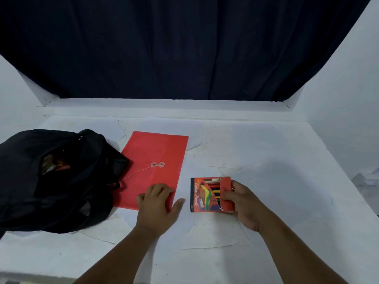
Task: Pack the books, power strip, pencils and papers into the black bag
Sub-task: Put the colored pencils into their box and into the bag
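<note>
A black bag [47,181] lies open at the left of the white table, with something colourful showing inside its mouth [55,165]. Beside it lies a flat red envelope folder [155,158] with a string clasp. My left hand [158,203] rests on the folder's near right corner, fingers curled over the edge and thumb spread out. A box of coloured pencils [205,194] lies to the right of the folder. My right hand [244,203] grips the box's right end, thumb on top.
The table [276,160] is covered with white paper sheets with loose edges. A dark blue curtain [184,48] hangs behind the table's far edge. White walls close in on both sides. The table's front edge runs along the bottom left.
</note>
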Demonstrator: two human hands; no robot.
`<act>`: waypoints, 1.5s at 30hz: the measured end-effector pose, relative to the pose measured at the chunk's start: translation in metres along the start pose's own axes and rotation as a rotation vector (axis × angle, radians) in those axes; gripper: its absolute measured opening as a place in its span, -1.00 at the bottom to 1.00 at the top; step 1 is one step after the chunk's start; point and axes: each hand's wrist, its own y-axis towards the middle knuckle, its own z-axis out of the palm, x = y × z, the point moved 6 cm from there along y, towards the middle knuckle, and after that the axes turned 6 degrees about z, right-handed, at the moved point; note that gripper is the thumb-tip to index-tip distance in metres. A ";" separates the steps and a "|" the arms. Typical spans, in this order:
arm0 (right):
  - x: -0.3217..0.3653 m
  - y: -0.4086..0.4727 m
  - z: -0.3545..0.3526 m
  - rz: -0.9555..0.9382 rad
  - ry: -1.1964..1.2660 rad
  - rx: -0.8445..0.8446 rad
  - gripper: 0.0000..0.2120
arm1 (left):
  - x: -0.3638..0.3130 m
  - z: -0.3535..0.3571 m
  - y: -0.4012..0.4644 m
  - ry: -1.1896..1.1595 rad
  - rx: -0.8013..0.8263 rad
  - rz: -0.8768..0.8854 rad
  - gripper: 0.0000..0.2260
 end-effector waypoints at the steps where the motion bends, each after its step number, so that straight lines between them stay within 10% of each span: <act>1: -0.003 0.001 0.002 0.001 0.074 -0.011 -0.67 | 0.002 0.001 0.002 0.014 0.010 -0.019 -0.65; 11: 0.006 0.009 0.053 -0.047 0.324 -0.030 -0.69 | 0.020 -0.018 0.015 -0.452 0.313 -0.215 -0.80; 14: 0.014 0.011 0.077 -0.064 0.308 -0.016 -0.70 | 0.042 -0.043 0.011 -0.668 0.115 -0.311 -0.62; 20: 0.025 0.018 0.131 -0.076 0.245 0.035 -0.73 | 0.083 -0.141 -0.006 -0.164 -0.372 -0.037 -0.82; 24: 0.037 0.021 0.171 -0.097 0.211 0.077 -0.75 | 0.154 -0.153 -0.009 0.153 -0.024 -0.439 -0.58; 32: 0.052 0.036 0.223 -0.112 0.183 0.017 -0.76 | 0.198 -0.148 -0.006 0.269 0.318 -0.486 -0.55; 38: 0.068 0.049 0.252 -0.155 0.218 0.006 -0.76 | 0.203 -0.176 0.015 0.093 0.175 -0.418 -0.92; 45: 0.078 0.056 0.279 -0.183 0.228 -0.005 -0.78 | 0.230 -0.270 0.052 -0.142 -0.121 -0.373 -0.78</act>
